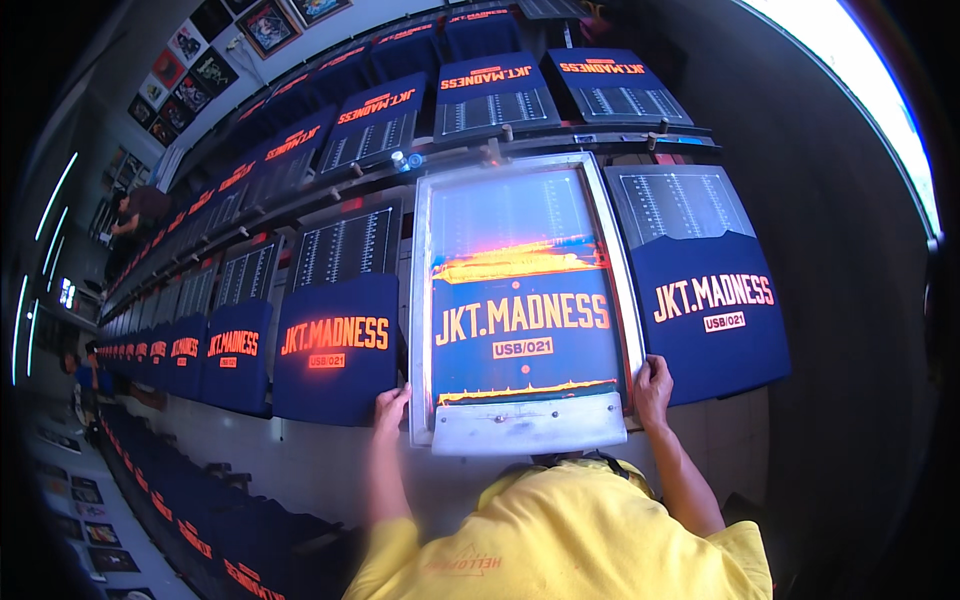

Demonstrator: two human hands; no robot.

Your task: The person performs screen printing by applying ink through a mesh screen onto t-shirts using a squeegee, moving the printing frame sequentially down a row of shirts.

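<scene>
A flat printing screen (520,300) with a shiny metal frame is lying at 12 o'clock. The left hand (391,408) and right hand (652,388) are gripping its bottom corners, fingers curled on the frame. Soft blue shirts (335,350) are lying at 9 and 3 o'clock.

Rows of printed blue shirts (335,345) on boards; framed pictures (268,25) on wall.

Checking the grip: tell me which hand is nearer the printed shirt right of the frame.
Right. The right hand grips the screen frame beside that shirt; the left hand holds the far side.
</scene>
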